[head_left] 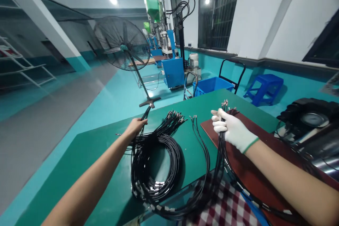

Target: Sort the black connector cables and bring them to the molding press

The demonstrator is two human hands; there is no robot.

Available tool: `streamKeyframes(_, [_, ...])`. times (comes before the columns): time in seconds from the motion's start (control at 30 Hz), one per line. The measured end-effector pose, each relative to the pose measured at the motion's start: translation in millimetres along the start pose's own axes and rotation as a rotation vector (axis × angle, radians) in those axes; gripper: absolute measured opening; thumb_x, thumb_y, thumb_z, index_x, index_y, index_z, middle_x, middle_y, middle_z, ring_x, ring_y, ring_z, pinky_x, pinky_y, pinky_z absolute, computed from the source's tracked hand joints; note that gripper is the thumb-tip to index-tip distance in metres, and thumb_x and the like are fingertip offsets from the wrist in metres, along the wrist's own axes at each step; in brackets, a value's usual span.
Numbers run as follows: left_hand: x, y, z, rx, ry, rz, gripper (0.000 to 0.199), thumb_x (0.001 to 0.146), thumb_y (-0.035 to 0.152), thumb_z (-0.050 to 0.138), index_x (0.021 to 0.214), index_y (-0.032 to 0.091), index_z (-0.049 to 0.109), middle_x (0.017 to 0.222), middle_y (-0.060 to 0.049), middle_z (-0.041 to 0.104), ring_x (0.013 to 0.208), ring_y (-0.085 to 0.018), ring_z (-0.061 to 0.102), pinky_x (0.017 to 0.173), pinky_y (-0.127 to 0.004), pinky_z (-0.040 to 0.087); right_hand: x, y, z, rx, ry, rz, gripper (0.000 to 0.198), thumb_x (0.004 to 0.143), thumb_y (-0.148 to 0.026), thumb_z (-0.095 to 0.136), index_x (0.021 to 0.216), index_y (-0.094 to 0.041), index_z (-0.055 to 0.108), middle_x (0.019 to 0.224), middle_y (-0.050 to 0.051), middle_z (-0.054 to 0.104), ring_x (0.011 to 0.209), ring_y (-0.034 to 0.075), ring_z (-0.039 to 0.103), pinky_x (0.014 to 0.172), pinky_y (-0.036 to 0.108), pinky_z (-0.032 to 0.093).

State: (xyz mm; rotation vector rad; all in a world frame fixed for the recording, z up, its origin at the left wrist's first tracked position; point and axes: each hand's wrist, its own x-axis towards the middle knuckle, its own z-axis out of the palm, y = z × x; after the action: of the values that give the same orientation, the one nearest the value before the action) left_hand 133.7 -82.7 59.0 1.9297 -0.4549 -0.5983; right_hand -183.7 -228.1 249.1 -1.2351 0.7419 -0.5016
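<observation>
While my bare left hand (137, 126) grips black cable ends (146, 113) left of centre, my gloved right hand (231, 127) clenches a cable bundle (220, 153) right of centre; the cable coil (175, 155) lies lower centre.

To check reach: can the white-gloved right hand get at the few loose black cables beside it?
Probably yes: the loose black cables lie nearby, uncovered, but the right hand holds a black cable bundle.

The bare left hand (138, 126) is clenched near the far edge of the desk (84, 144), the left forearm (97, 169) stretched forward. The white-gloved right hand (231, 127) is raised, fingers (219, 123) curled inward, the right forearm (286, 176) angled leftward.
</observation>
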Motion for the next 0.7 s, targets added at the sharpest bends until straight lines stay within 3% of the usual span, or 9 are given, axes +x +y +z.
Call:
streamKeyframes(0.13, [-24.0,16.4,-23.7,-0.12,-0.018,0.109,0.029,0.076,0.043,0.058,0.077,0.014,0.055,0.049,0.007,0.034,0.041,-0.006,0.03,0.041,-0.019,0.02,38.3,14.5,17.1,-0.234,0.049,-0.016,0.034,0.105,-0.03,0.025,0.088,-0.013,0.049,0.061,-0.008,0.039,0.037,0.002,0.019,0.036,0.014,0.02])
streamKeyframes(0.23, [-42.6,26.4,-23.9,-0.221,-0.072,0.169,0.036,0.071,0.05,0.061,0.074,0.016,0.048,0.058,0.003,0.047,0.047,-0.008,0.044,0.045,-0.018,0.034,65.9,31.1,31.4,-0.482,0.136,-0.052,0.038,0.101,-0.041,0.037,0.087,-0.012,0.057,0.065,-0.005,0.053,0.042,0.005,0.039,0.048,0.019,0.04])
streamKeyframes(0.33, [-56.2,28.7,-17.2,-0.427,-0.241,0.154,0.04,0.072,0.049,0.066,0.07,0.019,0.039,0.052,0.006,0.041,0.039,-0.007,0.037,0.038,-0.018,0.029,74.9,46.1,35.6,-0.762,0.223,-0.108,0.039,0.092,-0.044,0.056,0.103,-0.008,0.062,0.101,0.01,0.066,0.081,0.014,0.064,0.084,0.033,0.05])
streamKeyframes(0.4, [-61.6,27.1,-15.1,-0.56,-0.332,0.13,0.038,0.077,0.043,0.066,0.069,0.019,0.037,0.049,0.008,0.034,0.034,-0.004,0.027,0.035,-0.016,0.02,66.8,52.9,30.6,-0.934,0.236,-0.152,0.046,0.086,-0.034,0.064,0.122,-0.007,0.057,0.131,0.02,0.054,0.113,0.024,0.058,0.102,0.041,0.039])
streamKeyframes(0.47, [-65.2,25.1,-16.7,-0.652,-0.383,0.115,0.033,0.085,0.034,0.061,0.067,0.018,0.038,0.049,0.008,0.033,0.033,-0.003,0.025,0.034,-0.014,0.021,46.8,57.5,21.2,-1.078,0.201,-0.192,0.049,0.087,-0.028,0.062,0.131,-0.011,0.052,0.144,0.022,0.042,0.128,0.031,0.047,0.107,0.043,0.031])
streamKeyframes(0.53, [-68.5,24.1,-21.8,-0.735,-0.42,0.087,0.029,0.091,0.025,0.051,0.066,0.017,0.038,0.049,0.007,0.032,0.033,-0.003,0.025,0.034,-0.015,0.023,15.9,62.1,9.5,-1.183,0.121,-0.201,0.034,0.091,-0.03,0.054,0.12,-0.013,0.06,0.135,0.018,0.053,0.122,0.029,0.052,0.103,0.039,0.035])
streamKeyframes(0.6, [-73.0,24.6,-29.6,-0.804,-0.438,0.045,0.029,0.095,0.02,0.042,0.066,0.016,0.04,0.049,0.007,0.03,0.032,-0.004,0.023,0.034,-0.015,0.024,-21.9,70.6,-3.7,-1.236,-0.005,-0.131,0.028,0.092,-0.036,0.05,0.087,-0.014,0.066,0.094,0.012,0.069,0.092,0.023,0.064,0.085,0.032,0.044])
streamKeyframes(0.63, [-76.2,25.3,-34.2,-0.828,-0.443,0.026,0.03,0.096,0.018,0.039,0.066,0.016,0.041,0.049,0.007,0.029,0.032,-0.004,0.022,0.033,-0.016,0.024,-41.4,77.4,-10.7,-1.25,-0.082,-0.049,0.034,0.091,-0.039,0.049,0.073,-0.014,0.063,0.074,0.009,0.067,0.072,0.019,0.063,0.072,0.029,0.046])
streamKeyframes(0.7, [-84.6,27.6,-43.7,-0.863,-0.454,0.009,0.033,0.097,0.018,0.036,0.065,0.016,0.043,0.049,0.007,0.025,0.032,-0.004,0.02,0.033,-0.016,0.025,-76.6,97.5,-25.2,-1.172,-0.223,0.305,0.041,0.09,-0.047,0.045,0.068,-0.015,0.059,0.063,0.006,0.064,0.052,0.015,0.058,0.054,0.026,0.042])
